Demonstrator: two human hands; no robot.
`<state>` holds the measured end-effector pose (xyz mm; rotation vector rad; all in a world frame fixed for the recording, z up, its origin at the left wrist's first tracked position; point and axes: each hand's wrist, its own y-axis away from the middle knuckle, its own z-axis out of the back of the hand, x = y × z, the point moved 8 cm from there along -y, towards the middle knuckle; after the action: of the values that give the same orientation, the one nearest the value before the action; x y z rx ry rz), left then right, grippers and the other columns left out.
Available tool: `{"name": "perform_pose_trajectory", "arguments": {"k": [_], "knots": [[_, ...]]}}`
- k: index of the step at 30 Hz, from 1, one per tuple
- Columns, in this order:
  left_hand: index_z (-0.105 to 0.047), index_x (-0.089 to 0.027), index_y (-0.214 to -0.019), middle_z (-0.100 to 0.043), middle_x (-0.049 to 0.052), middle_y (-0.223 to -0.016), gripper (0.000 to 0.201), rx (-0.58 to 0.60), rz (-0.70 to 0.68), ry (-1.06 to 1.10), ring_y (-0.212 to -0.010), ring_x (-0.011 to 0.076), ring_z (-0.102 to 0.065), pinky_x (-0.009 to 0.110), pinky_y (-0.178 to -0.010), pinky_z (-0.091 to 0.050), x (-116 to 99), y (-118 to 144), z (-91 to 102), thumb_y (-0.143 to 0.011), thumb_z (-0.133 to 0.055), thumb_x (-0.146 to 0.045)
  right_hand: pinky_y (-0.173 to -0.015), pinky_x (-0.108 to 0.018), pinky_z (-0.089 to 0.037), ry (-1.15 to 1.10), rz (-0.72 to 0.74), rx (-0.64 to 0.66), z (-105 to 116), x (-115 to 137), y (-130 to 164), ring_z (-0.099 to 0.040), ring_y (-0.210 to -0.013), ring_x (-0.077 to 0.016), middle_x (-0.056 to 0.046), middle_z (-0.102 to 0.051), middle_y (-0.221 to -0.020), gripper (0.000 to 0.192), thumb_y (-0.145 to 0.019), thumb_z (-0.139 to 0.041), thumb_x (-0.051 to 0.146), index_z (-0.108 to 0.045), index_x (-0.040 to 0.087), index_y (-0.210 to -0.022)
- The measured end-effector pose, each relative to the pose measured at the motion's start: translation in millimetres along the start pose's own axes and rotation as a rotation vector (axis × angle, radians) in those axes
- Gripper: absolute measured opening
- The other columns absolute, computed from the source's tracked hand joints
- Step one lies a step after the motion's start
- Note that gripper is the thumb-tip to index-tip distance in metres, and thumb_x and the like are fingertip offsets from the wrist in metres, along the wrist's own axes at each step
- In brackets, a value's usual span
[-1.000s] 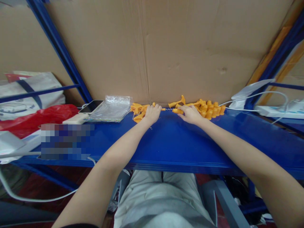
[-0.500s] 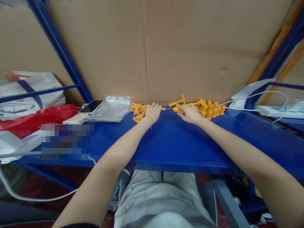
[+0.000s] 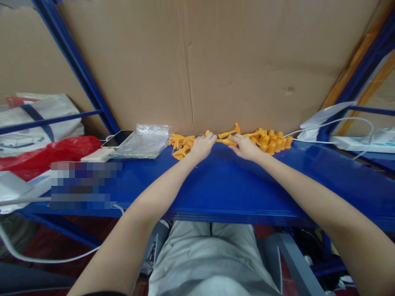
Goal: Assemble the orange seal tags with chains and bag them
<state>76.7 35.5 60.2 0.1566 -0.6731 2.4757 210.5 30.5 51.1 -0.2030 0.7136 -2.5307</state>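
Note:
My left hand [image 3: 204, 146] is closed around a yellow-orange plastic piece, whose tip pokes out above the fingers. To its right, my right hand [image 3: 245, 146] grips a yellow rod-like piece [image 3: 226, 142] that points toward the left hand. The ends of the two pieces meet or nearly meet between the hands; fingers hide the exact contact. Beside my left hand lies a heap of yellow plastic pieces [image 3: 182, 142] with thin metal chain. Behind the right hand, a T-shaped yellow handle [image 3: 230, 132] rests by the cardboard. Several short yellow cylinders [image 3: 276, 142] stand grouped to the right.
A blue table [image 3: 216, 189] runs under everything, backed by a cardboard wall [image 3: 216, 61]. On the left are clear plastic bags [image 3: 143, 142], a phone [image 3: 119, 139], a white box [image 3: 98, 155] and a red bag [image 3: 68, 150]. A white power strip [image 3: 364, 144] and cables sit at right.
My left hand has moved right, closer to my right hand. The thin coiled metal strand seen between the hands is no longer visible. My right hand has hardly moved.

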Motion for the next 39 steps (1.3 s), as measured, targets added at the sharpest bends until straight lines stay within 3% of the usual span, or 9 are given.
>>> {"name": "perform_pose_trajectory", "arguments": {"k": [7,12,17,22,27,32,35,39], "knots": [[-0.059,-0.017,-0.114,-0.063,0.009,-0.116,0.021,-0.047,-0.114,0.176,-0.104,0.0216,-0.067,0.032,-0.087,-0.051,4.3,-0.6,-13.1,-0.101,-0.044,-0.026,-0.100,-0.046,-0.049,-0.137,0.019,-0.026,-6.0,-10.5,-0.4,-0.064,-0.110,-0.0286,-0.014,-0.065,-0.118,0.036,-0.091,-0.052,0.023,-0.064,0.016,-0.124],[-0.060,-0.017,-0.111,-0.064,0.009,-0.113,0.020,-0.090,-0.108,0.230,-0.102,0.0209,-0.067,0.032,-0.086,-0.052,12.6,-1.4,-18.0,-0.100,-0.046,-0.026,-0.103,-0.052,-0.048,-0.303,0.023,-0.027,-11.0,-23.1,-4.1,-0.058,-0.123,-0.0302,-0.016,-0.061,-0.131,0.047,-0.081,-0.062,0.020,-0.059,0.018,-0.128],[-0.060,-0.018,-0.111,-0.065,0.009,-0.112,0.020,-0.105,-0.111,0.209,-0.101,0.0206,-0.067,0.032,-0.087,-0.051,14.9,-1.8,-16.7,-0.100,-0.045,-0.025,-0.091,-0.044,-0.058,-0.695,-0.157,0.029,-18.6,-44.4,-3.4,-0.067,-0.109,-0.0227,-0.013,-0.064,-0.127,0.040,-0.080,-0.067,0.020,-0.057,0.019,-0.119],[-0.060,-0.015,-0.111,-0.064,0.011,-0.112,0.021,-0.125,-0.118,0.182,-0.105,0.0211,-0.065,0.032,-0.091,-0.050,13.3,-1.4,-10.9,-0.101,-0.044,-0.024,-0.086,-0.041,-0.060,-0.989,-0.371,0.136,-16.5,-42.3,6.2,-0.074,-0.085,-0.0189,-0.010,-0.074,-0.108,0.018,-0.090,-0.065,0.032,-0.062,0.020,-0.103],[-0.060,-0.016,-0.111,-0.065,0.011,-0.111,0.021,-0.144,-0.148,0.168,-0.104,0.0215,-0.065,0.033,-0.090,-0.050,11.2,-1.7,-9.3,-0.101,-0.043,-0.024,-0.077,-0.034,-0.061,-1.068,-0.557,0.169,-17.9,-36.0,11.0,-0.074,-0.070,-0.0184,-0.013,-0.076,-0.087,0.029,-0.102,-0.047,0.039,-0.061,0.017,-0.089],[-0.061,-0.017,-0.108,-0.064,0.011,-0.109,0.021,-0.130,-0.142,0.170,-0.102,0.0217,-0.065,0.032,-0.088,-0.050,11.5,-2.3,-13.0,-0.100,-0.043,-0.024,-0.071,-0.033,-0.060,-1.067,-0.643,0.166,-19.1,-35.6,12.6,-0.071,-0.060,-0.0176,-0.009,-0.075,-0.074,0.028,-0.104,-0.042,0.041,-0.056,0.019,-0.098],[-0.061,-0.017,-0.106,-0.064,0.010,-0.108,0.020,-0.116,-0.128,0.179,-0.101,0.0217,-0.065,0.032,-0.087,-0.050,12.8,-2.1,-14.3,-0.100,-0.044,-0.025,-0.072,-0.031,-0.060,-1.102,-0.594,0.243,-17.6,-33.0,14.1,-0.073,-0.065,-0.0166,-0.008,-0.077,-0.083,0.017,-0.100,-0.053,0.035,-0.054,0.020,-0.109],[-0.061,-0.017,-0.106,-0.065,0.010,-0.107,0.019,-0.131,-0.125,0.189,-0.101,0.0214,-0.066,0.032,-0.086,-0.050,13.1,-1.4,-12.4,-0.099,-0.045,-0.024,-0.072,-0.029,-0.059,-1.155,-0.560,0.252,-14.6,-33.7,15.0,-0.071,-0.063,-0.0145,-0.004,-0.077,-0.081,0.023,-0.092,-0.066,0.023,-0.050,0.022,-0.109]]}}
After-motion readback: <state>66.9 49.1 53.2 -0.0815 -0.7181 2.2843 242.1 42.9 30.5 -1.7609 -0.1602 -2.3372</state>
